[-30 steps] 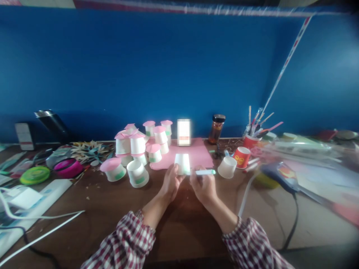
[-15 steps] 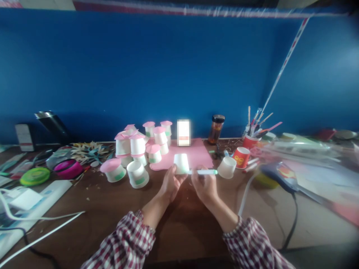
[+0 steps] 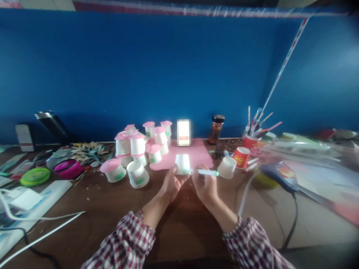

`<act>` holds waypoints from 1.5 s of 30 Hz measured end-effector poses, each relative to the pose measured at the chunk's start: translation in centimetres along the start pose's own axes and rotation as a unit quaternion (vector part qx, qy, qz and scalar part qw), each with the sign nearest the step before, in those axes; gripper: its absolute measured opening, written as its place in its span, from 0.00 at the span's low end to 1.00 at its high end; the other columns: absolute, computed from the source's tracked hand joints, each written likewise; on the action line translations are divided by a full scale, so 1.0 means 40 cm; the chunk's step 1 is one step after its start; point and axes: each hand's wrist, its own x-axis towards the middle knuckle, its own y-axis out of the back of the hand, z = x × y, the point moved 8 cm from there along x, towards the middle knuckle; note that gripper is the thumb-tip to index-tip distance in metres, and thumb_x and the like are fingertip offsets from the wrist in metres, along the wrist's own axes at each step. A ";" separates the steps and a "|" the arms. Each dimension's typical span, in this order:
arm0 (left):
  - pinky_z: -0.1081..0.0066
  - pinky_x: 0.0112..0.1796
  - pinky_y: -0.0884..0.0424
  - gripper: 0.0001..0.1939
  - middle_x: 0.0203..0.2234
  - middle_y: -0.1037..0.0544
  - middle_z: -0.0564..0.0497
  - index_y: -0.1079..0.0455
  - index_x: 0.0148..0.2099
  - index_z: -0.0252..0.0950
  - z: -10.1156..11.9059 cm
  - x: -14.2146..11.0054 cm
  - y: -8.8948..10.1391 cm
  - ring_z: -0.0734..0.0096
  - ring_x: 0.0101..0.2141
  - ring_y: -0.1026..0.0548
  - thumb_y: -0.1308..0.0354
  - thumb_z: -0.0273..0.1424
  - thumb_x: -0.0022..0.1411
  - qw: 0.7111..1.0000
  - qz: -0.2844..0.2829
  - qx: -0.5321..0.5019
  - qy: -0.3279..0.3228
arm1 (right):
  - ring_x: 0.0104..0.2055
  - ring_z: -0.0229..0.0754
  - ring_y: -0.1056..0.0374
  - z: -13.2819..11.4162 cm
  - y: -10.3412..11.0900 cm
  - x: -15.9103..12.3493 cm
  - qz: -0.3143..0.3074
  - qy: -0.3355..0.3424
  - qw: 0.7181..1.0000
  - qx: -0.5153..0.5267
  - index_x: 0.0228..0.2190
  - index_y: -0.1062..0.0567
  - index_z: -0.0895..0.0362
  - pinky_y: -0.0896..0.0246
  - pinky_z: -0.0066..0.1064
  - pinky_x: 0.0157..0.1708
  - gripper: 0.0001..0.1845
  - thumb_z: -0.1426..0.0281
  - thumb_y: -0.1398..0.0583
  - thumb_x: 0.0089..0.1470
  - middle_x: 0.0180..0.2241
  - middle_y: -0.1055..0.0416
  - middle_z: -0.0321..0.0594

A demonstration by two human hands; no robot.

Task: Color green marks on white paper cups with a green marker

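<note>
Left grip (image 3: 170, 184) closed on cup (image 3: 182, 163), right (image 3: 206, 185) on marker (image 3: 208, 172).

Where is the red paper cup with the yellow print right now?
In the head view, the red cup sits right of the right hand, just beyond the plain white cup.

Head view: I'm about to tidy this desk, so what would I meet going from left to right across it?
Green disc, pink case, front pink-topped cup, open-topped cup, held cup, right hand, loose white cup, red cup, blue tool.
</note>
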 end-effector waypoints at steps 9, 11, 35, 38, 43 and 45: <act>0.57 0.50 0.33 0.17 0.43 0.24 0.41 0.32 0.47 0.31 -0.006 0.005 0.011 0.61 0.43 0.26 0.46 0.38 0.60 1.000 0.000 0.003 -0.008 | 0.19 0.34 0.38 -0.003 -0.002 0.003 -0.005 -0.002 1.000 0.002 0.28 0.31 0.58 0.43 0.24 0.21 0.10 0.66 0.47 0.57 0.18 0.35 0.33; 0.57 0.50 0.33 0.17 0.42 0.24 0.41 0.32 0.47 0.31 -0.007 0.005 0.010 0.60 0.43 0.26 0.45 0.37 0.60 1.000 -0.003 0.002 -0.008 | 0.19 0.34 0.38 -0.003 0.001 0.003 0.003 -0.002 1.000 0.000 0.28 0.31 0.58 0.42 0.24 0.21 0.10 0.66 0.47 0.57 0.18 0.34 0.33; 0.60 0.47 0.30 0.18 0.43 0.24 0.42 0.33 0.50 0.33 -0.005 0.011 0.030 0.62 0.42 0.26 0.45 0.37 0.60 0.999 0.039 -0.022 0.001 | 0.18 0.33 0.41 -0.012 0.008 0.009 0.002 0.002 1.000 0.001 0.26 0.31 0.57 0.44 0.23 0.20 0.11 0.66 0.46 0.56 0.17 0.37 0.31; 0.60 0.46 0.29 0.18 0.42 0.24 0.42 0.33 0.49 0.32 -0.006 0.013 0.031 0.62 0.41 0.26 0.44 0.37 0.59 0.999 0.038 -0.017 0.003 | 0.19 0.33 0.40 -0.013 0.012 0.008 0.014 0.005 1.000 0.006 0.27 0.31 0.58 0.43 0.23 0.21 0.10 0.66 0.46 0.56 0.19 0.35 0.32; 0.61 0.47 0.30 0.18 0.43 0.24 0.42 0.33 0.49 0.32 -0.011 0.014 0.034 0.62 0.42 0.26 0.46 0.38 0.60 0.999 0.035 -0.031 0.012 | 0.18 0.33 0.41 -0.012 0.002 0.007 -0.013 -0.006 1.000 0.012 0.26 0.31 0.57 0.44 0.23 0.20 0.11 0.66 0.46 0.57 0.17 0.37 0.31; 0.61 0.47 0.30 0.18 0.43 0.24 0.42 0.33 0.49 0.32 -0.011 0.014 0.032 0.62 0.42 0.26 0.46 0.38 0.60 0.999 0.028 -0.027 0.012 | 0.18 0.33 0.41 -0.013 0.004 0.006 -0.011 -0.007 1.000 0.013 0.27 0.31 0.57 0.44 0.22 0.20 0.11 0.65 0.46 0.57 0.17 0.37 0.31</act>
